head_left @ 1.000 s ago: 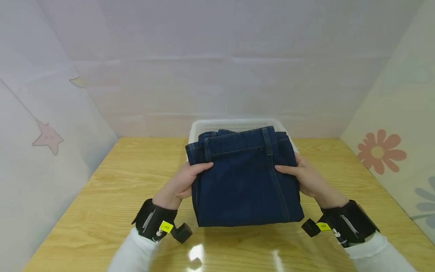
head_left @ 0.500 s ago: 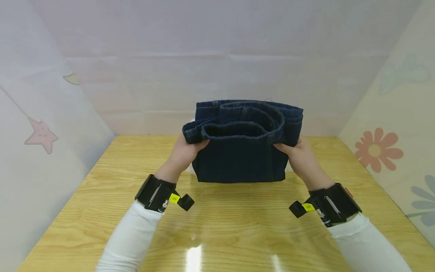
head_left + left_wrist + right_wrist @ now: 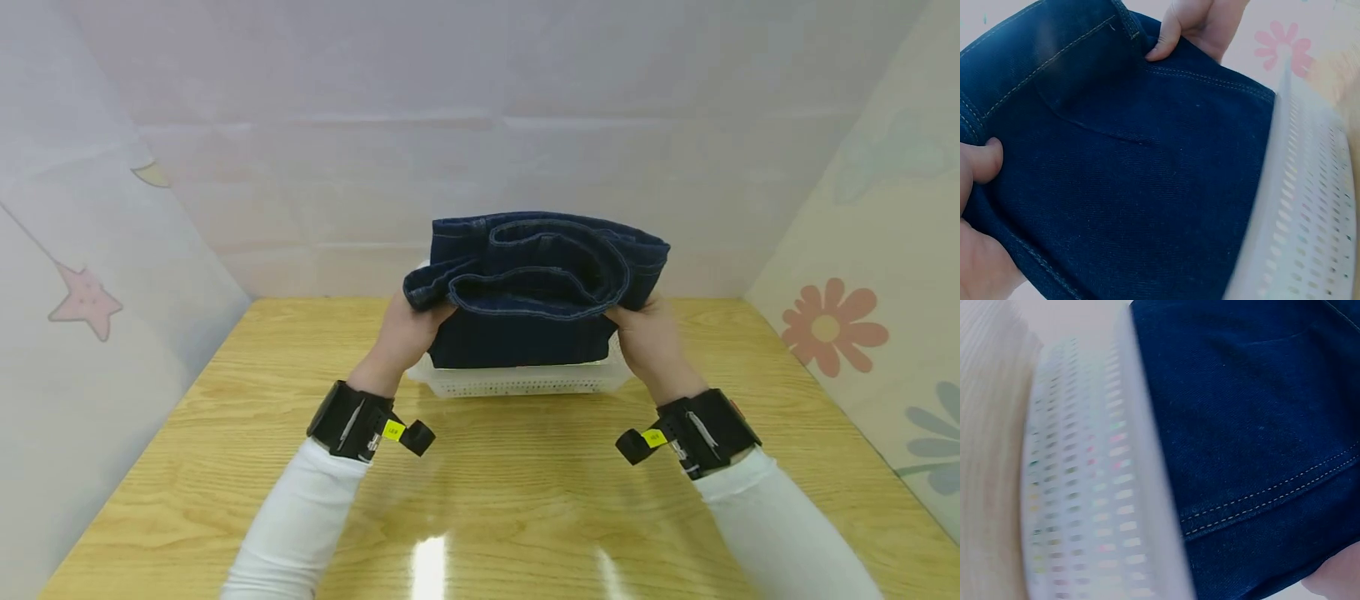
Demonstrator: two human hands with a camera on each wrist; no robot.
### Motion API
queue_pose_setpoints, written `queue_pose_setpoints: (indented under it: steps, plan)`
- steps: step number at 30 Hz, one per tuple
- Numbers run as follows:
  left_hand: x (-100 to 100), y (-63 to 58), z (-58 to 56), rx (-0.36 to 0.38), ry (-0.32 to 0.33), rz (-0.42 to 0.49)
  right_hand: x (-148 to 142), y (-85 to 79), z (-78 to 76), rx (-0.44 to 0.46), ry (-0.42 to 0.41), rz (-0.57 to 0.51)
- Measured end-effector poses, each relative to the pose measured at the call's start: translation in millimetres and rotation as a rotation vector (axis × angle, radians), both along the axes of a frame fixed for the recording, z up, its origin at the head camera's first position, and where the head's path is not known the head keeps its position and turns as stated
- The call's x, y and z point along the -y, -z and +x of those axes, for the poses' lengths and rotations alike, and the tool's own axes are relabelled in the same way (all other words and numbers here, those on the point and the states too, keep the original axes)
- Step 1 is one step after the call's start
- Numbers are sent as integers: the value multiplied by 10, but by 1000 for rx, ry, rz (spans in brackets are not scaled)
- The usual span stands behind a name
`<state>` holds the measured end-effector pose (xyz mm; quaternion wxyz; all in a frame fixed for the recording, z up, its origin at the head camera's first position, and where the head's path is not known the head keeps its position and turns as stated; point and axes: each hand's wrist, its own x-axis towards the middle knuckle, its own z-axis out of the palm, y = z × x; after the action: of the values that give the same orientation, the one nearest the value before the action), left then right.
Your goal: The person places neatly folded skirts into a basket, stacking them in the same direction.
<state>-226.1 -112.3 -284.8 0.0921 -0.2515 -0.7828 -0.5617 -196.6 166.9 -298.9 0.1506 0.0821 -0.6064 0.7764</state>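
Observation:
A folded pair of dark blue jeans hangs tilted above a white perforated basket, its waistband edge uppermost. My left hand grips the left side of the jeans, thumb on the near face, fingers behind. On the opposite side my right hand grips them the same way. In the left wrist view both thumbs press the denim just below the waistband. The lower fold of the jeans is at the basket's near rim; in the right wrist view the basket wall stands close beside the cloth. The inside of the basket is hidden.
The basket stands on a wooden table near its back edge. Pale walls with star and flower prints close in the back and both sides.
The jeans first moved up and away from me over the basket and tipped so their top folds show. Since then they have lowered slightly, and the basket's front wall shows beneath them.

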Motion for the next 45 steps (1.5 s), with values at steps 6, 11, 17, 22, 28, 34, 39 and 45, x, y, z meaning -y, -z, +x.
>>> queue_pose_setpoints:
  steps: [6,11,17,22,28,34,39,45]
  plan:
    - [-7,188,-63,208,34,130,24,205,-69,135,-12,132]
    - [-49,353,-142,318,-35,176,31,278,-139,257,-26,242]
    - [-104,480,-233,353,-87,213,41,354,-266,332,-38,403]
    - [-130,552,-284,338,-125,215,36,402,-328,344,-20,504]
    - [-155,582,-325,355,-137,214,42,404,-368,346,21,552]
    - [-163,603,-346,421,-165,190,38,387,-369,393,-47,612]
    - [-180,586,-353,478,-191,111,29,371,-379,435,-89,743]
    - [-182,596,-344,466,-137,-116,44,382,-371,475,-191,932]
